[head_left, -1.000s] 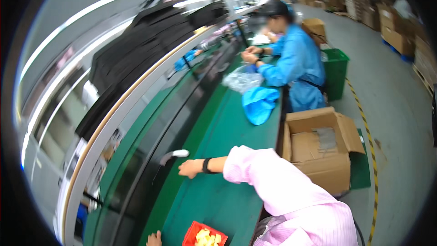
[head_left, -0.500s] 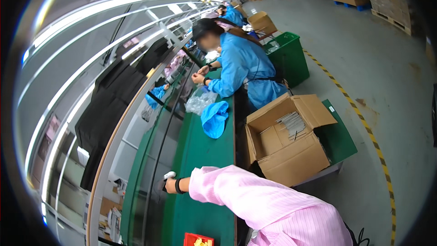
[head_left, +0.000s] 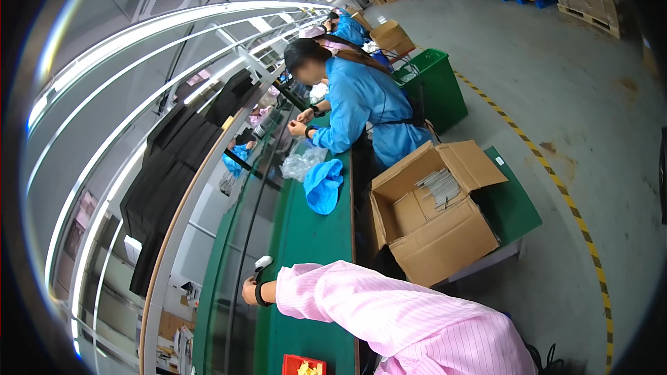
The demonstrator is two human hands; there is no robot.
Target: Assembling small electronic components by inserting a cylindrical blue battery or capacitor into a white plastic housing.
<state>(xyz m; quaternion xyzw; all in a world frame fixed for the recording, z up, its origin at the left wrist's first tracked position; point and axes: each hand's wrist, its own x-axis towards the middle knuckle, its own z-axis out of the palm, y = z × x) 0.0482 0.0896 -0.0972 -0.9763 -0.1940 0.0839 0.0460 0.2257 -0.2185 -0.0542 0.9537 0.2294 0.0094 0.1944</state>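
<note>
My right arm, in a pink striped sleeve, reaches from the lower right across the green work surface (head_left: 316, 333). My right hand (head_left: 249, 291) is over the bench's left side, wearing a black wristband (head_left: 260, 295). Its fingers point away and are mostly hidden. Just above the wrist shows a small white rounded thing (head_left: 263, 262) with a dark part beneath it; whether it is held or worn I cannot make out. Nearer to me stands a red tray (head_left: 287, 367) with yellow pieces (head_left: 308, 369) in it. My left hand is out of view.
A co-worker in a blue smock (head_left: 372, 101) leans on the bench beyond a blue cloth cap (head_left: 323, 187) and clear plastic bags (head_left: 303, 161). At right, an open carton (head_left: 445, 246) holds thin grey rods (head_left: 439, 187). Behind is a green bin (head_left: 445, 94).
My right hand has shifted slightly left and turned, so the white thing now stands out farther above the wrist. The whole view has moved a little. The co-worker's hands remain together.
</note>
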